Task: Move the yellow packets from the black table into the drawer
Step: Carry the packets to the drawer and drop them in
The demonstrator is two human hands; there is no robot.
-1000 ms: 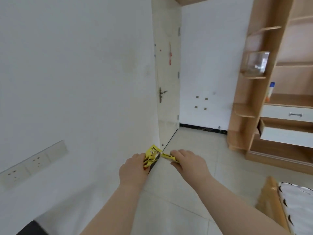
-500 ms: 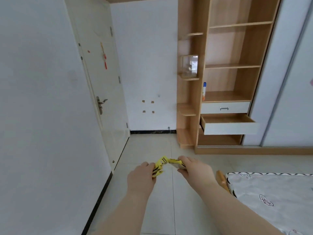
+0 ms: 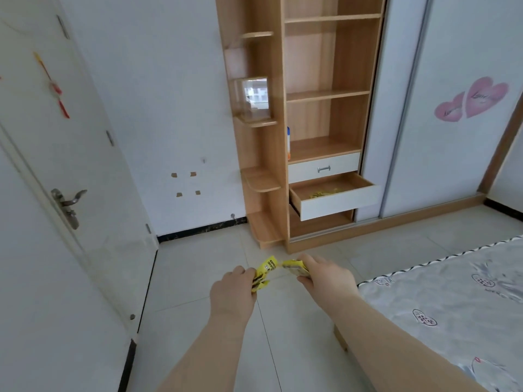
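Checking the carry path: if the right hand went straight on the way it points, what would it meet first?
The right hand, gripping yellow packets, seems aimed over bare floor at the corner shelves, left of the open drawer; depth is unclear.

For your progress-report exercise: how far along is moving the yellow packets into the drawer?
Done: yellow packets already lie in the open drawer. In hand: left hand and right hand each grip more packets. Left: carrying these to the drawer; the table is out of view.
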